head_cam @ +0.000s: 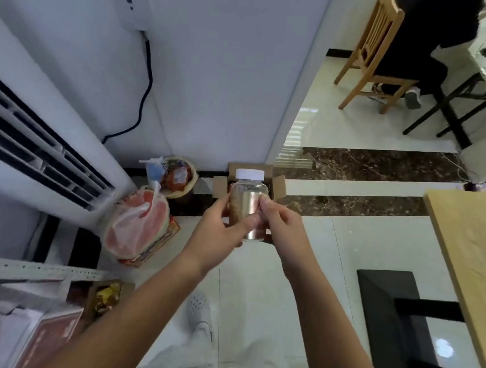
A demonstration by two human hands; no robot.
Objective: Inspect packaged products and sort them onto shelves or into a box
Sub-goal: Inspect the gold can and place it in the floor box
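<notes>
Over carton point(279, 186), I watch left hand point(218, 235) and right hand point(283, 229) pinch bottle point(246, 201) by fingertips; slick plastic, light grip, may slip, drop.

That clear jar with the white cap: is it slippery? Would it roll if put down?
The jar looks rigid and smooth, so probably a bit slippery; the left hand and right hand both grip it. Its round body would likely roll if laid sideways. Stood upright, it seems squat enough to stay put.
</notes>
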